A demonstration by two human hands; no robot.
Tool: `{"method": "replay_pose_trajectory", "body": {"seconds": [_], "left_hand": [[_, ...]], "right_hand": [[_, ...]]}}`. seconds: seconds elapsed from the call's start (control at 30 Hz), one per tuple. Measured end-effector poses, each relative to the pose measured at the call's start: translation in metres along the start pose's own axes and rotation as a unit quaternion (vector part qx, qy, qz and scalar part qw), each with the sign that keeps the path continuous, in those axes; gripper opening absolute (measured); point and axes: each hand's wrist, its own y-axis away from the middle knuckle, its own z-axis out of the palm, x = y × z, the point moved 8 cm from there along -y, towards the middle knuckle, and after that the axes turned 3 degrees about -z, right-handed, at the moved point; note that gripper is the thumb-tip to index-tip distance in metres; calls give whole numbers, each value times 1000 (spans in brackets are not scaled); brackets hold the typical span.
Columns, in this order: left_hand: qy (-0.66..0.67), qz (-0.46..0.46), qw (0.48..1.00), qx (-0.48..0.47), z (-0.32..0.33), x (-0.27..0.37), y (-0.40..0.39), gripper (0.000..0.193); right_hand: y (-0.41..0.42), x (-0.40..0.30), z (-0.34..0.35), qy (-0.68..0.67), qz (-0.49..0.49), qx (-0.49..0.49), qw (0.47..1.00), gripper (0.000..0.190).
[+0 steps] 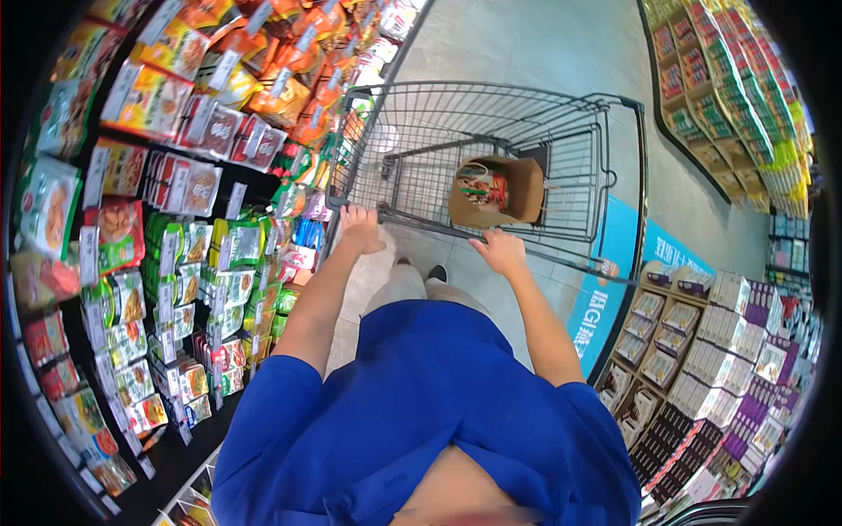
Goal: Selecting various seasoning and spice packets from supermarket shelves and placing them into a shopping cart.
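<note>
A black wire shopping cart (421,125) stands crosswise before me, its long rim nearest my body. Inside it, towards the right, is an open brown cardboard box (526,191) with colourful printed packets (483,187) in it. My right hand (503,251) is closed around the near bar of the cart, thumb along the top. At the bar's left end, by the cart's corner, lies my left hand (360,230), its fingertips on the rim and its thumb apart; whether it grips the bar is not plain.
Shelves of hanging food pouches (191,250) rise close on the left. Stacked boxed goods (717,348) stand at the lower right, beside a blue floor banner (602,296). Another display of small packs (717,98) is at the upper right. Grey tiled floor (546,39) stretches beyond the cart.
</note>
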Motion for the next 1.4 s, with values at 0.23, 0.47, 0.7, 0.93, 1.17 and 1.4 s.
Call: {"method": "replay_pose_trajectory", "body": {"seconds": [0.23, 0.47, 0.7, 0.93, 1.17, 1.4], "left_hand": [[-1, 8, 1000, 19, -62, 10, -69, 98], [2, 37, 998, 50, -121, 10, -151, 94], [-20, 54, 998, 25, -180, 17, -234, 100], [-34, 64, 997, -9, -240, 28, -307, 105], [-31, 56, 997, -48, -301, 59, -383, 111], [157, 12, 985, 74, -357, 109, -488, 77]], "right_hand": [[-63, 31, -24, -20, 21, -6, 1000, 58], [-141, 57, -57, -23, 34, 21, 999, 63], [-217, 96, -88, -23, 63, -1, 998, 65], [-289, 131, -124, -18, 70, 2, 997, 64], [-355, 179, -162, -16, 73, 21, 997, 66], [-435, 221, -192, -19, 66, 46, 997, 63]]}}
